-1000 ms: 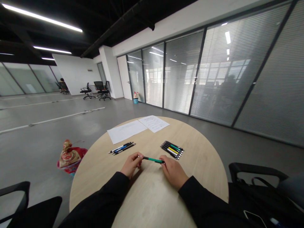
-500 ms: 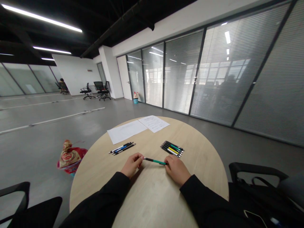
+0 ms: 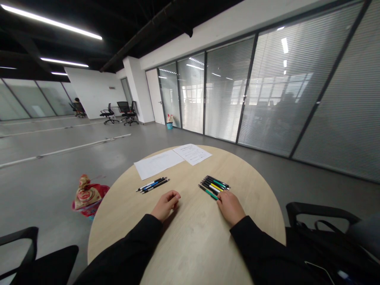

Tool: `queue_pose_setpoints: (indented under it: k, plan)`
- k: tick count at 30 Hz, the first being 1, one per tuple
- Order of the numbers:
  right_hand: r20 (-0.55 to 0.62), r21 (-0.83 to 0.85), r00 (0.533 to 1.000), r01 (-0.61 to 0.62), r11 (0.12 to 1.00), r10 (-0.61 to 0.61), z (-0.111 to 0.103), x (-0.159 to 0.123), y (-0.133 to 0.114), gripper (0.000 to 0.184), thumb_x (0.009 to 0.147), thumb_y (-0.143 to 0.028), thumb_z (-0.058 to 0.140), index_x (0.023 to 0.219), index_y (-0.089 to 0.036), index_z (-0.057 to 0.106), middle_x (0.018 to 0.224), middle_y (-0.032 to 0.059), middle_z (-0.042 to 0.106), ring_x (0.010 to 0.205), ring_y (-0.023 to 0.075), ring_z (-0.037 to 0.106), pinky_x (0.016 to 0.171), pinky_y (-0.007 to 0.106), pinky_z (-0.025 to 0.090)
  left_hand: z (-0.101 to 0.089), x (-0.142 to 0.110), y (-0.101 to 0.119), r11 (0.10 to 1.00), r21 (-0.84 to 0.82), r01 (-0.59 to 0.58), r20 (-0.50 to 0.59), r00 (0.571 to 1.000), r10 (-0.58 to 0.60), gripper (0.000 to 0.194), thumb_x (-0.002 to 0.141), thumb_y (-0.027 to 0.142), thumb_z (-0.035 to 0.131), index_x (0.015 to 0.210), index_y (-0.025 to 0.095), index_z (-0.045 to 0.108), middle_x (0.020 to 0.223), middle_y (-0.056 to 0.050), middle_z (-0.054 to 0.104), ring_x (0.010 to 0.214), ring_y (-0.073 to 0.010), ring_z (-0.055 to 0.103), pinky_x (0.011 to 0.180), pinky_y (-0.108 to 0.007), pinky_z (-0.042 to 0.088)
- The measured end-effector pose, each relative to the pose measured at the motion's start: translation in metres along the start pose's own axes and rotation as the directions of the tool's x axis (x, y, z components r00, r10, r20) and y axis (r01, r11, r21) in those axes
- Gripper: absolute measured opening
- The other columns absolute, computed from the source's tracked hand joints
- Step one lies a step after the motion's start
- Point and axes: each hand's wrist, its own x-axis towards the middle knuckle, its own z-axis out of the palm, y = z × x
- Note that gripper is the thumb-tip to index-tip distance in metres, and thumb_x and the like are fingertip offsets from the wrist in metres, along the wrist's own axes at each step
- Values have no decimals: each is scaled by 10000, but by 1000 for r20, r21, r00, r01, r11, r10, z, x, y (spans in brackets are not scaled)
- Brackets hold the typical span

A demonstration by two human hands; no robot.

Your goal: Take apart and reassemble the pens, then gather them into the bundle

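A green and black pen (image 3: 209,192) is pinched at its near end by my right hand (image 3: 230,206). It lies alongside a row of several pens (image 3: 216,183) in black, green, yellow and white, and my fingers cover the row's near right ends. My left hand (image 3: 166,206) rests on the table with its fingers curled closed and nothing showing in them. Beyond that hand, a smaller group of pens (image 3: 152,185) with white, blue and black barrels lies side by side, apart from the hand.
Two white paper sheets (image 3: 158,164) lie at the far edge of the round wooden table (image 3: 190,241). Black chairs (image 3: 323,211) stand on both sides. A bin with a red and tan bag (image 3: 89,196) is on the floor at the left.
My right hand has carried the green and black pen right and away from me, to the near side of the pen row. My left hand has let go of its other end and stayed in place.
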Motion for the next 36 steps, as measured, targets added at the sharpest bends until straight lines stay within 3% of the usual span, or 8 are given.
queue_pose_setpoints:
  k: [16, 36]
  plan:
    - [-21, -5, 997, -77, 997, 77, 3, 4, 7, 48, 834, -144, 591, 850, -175, 624, 925, 76, 654, 928, 201, 591, 832, 269, 388, 0, 0, 3, 999, 33, 4, 49, 999, -5, 302, 730, 442, 648, 729, 152, 563, 519, 67, 486, 479, -82, 418, 509, -217, 313]
    - [-76, -26, 990, -120, 992, 118, -5, 1, -1, 85, 855, -218, 576, 920, -187, 620, 918, 71, 651, 885, 206, 586, 761, 280, 386, -1, 0, 1, 996, 89, -23, 75, 997, 16, 301, 768, 455, 605, 743, 161, 550, 532, 62, 475, 488, -97, 436, 515, -230, 343]
